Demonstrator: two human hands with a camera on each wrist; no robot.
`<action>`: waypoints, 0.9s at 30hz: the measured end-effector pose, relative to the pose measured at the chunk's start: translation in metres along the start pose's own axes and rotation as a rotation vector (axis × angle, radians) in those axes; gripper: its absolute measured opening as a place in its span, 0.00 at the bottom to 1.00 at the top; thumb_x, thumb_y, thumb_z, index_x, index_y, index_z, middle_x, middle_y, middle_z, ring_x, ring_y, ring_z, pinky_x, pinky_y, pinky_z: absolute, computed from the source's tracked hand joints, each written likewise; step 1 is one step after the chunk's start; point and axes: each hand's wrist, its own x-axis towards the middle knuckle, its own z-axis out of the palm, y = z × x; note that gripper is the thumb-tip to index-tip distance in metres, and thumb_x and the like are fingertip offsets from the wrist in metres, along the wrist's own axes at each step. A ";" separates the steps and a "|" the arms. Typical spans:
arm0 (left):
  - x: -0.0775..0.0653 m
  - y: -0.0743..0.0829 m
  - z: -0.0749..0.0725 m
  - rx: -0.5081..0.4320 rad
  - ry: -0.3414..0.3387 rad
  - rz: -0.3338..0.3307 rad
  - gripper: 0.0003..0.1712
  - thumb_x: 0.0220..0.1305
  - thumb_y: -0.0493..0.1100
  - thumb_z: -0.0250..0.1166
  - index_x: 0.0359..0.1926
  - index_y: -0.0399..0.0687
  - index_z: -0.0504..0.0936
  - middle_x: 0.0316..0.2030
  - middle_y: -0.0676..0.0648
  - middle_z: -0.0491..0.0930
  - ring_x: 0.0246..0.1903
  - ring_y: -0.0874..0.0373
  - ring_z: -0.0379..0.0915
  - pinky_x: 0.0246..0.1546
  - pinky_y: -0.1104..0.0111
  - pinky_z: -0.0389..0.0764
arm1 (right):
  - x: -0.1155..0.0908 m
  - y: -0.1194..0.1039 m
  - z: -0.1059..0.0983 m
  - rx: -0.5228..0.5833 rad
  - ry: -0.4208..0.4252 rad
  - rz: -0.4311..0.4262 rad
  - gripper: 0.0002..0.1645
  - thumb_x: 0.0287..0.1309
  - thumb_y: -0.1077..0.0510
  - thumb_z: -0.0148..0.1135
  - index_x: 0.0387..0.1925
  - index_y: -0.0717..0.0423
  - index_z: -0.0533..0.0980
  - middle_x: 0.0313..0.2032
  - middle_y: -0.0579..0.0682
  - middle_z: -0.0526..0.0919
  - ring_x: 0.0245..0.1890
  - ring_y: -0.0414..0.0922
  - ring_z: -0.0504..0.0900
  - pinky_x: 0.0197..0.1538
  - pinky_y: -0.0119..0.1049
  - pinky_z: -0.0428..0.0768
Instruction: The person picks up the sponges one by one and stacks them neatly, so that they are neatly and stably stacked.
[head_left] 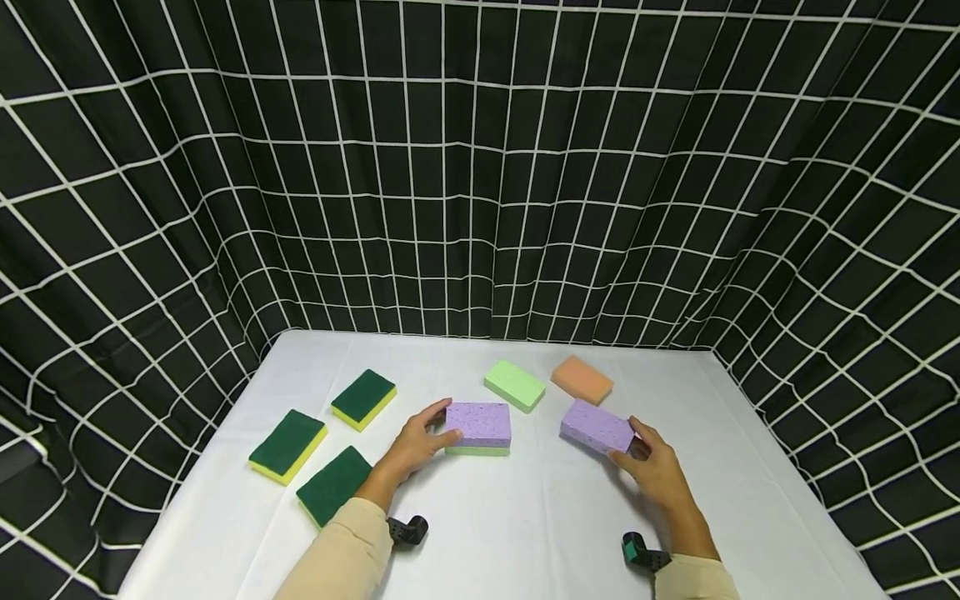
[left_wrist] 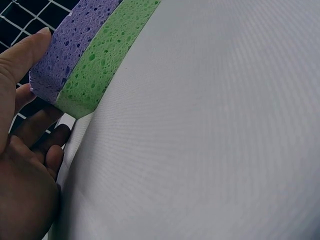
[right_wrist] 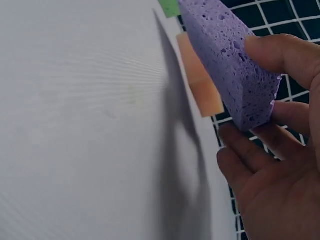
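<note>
A purple sponge (head_left: 478, 423) lies flat on a light green sponge (left_wrist: 107, 57), their edges lined up. My left hand (head_left: 414, 446) pinches the purple one at its left end, thumb (left_wrist: 30, 52) on the near side and fingers partly hidden behind. Over on the right, my right hand (head_left: 658, 468) grips a second purple sponge (head_left: 596, 427) by its right end, between thumb (right_wrist: 280, 52) and fingers. That sponge is raised above the white table and slightly turned, as the right wrist view shows.
Behind the held sponges lie another light green sponge (head_left: 514, 385) and an orange sponge (head_left: 582, 380). To the left are three green-and-yellow scouring sponges (head_left: 363, 396), one partly behind my left arm. A black gridded curtain (head_left: 480, 167) surrounds the white-covered table (head_left: 510, 533).
</note>
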 end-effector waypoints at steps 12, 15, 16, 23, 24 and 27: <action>-0.002 0.002 -0.001 -0.011 -0.008 0.008 0.40 0.58 0.45 0.71 0.69 0.43 0.65 0.60 0.39 0.72 0.62 0.40 0.61 0.62 0.45 0.57 | -0.003 -0.027 -0.020 0.089 0.065 -0.118 0.48 0.54 0.63 0.71 0.70 0.70 0.55 0.66 0.67 0.59 0.64 0.63 0.63 0.62 0.38 0.64; -0.002 0.002 -0.001 -0.017 -0.007 0.004 0.40 0.58 0.44 0.71 0.69 0.43 0.65 0.60 0.40 0.72 0.62 0.41 0.61 0.63 0.45 0.57 | -0.006 -0.039 -0.024 0.120 0.087 -0.165 0.47 0.53 0.65 0.71 0.70 0.70 0.56 0.66 0.66 0.60 0.63 0.62 0.64 0.61 0.31 0.64; -0.001 0.002 -0.001 -0.019 -0.007 0.003 0.40 0.58 0.44 0.71 0.70 0.43 0.65 0.60 0.40 0.72 0.62 0.41 0.61 0.63 0.45 0.57 | -0.007 -0.044 -0.026 0.124 0.094 -0.179 0.47 0.53 0.66 0.71 0.70 0.70 0.56 0.66 0.66 0.61 0.63 0.61 0.64 0.61 0.29 0.64; 0.000 0.001 -0.001 -0.018 -0.008 -0.005 0.40 0.59 0.43 0.70 0.70 0.43 0.65 0.61 0.39 0.71 0.63 0.41 0.60 0.63 0.45 0.55 | -0.014 -0.069 -0.036 0.121 0.136 -0.325 0.46 0.52 0.69 0.70 0.69 0.69 0.58 0.64 0.63 0.64 0.60 0.41 0.68 0.59 0.24 0.65; -0.001 0.002 0.000 -0.019 -0.008 -0.003 0.39 0.60 0.42 0.70 0.70 0.42 0.64 0.61 0.39 0.71 0.63 0.40 0.60 0.63 0.45 0.55 | -0.015 -0.073 -0.037 0.121 0.139 -0.347 0.46 0.52 0.70 0.70 0.69 0.68 0.58 0.64 0.63 0.64 0.59 0.38 0.68 0.59 0.24 0.65; -0.005 0.010 -0.001 -0.028 -0.017 0.001 0.39 0.61 0.39 0.69 0.70 0.38 0.63 0.61 0.35 0.70 0.64 0.36 0.57 0.63 0.43 0.53 | -0.017 -0.082 -0.040 0.116 0.149 -0.400 0.47 0.50 0.72 0.70 0.69 0.67 0.59 0.64 0.63 0.65 0.59 0.35 0.68 0.59 0.24 0.65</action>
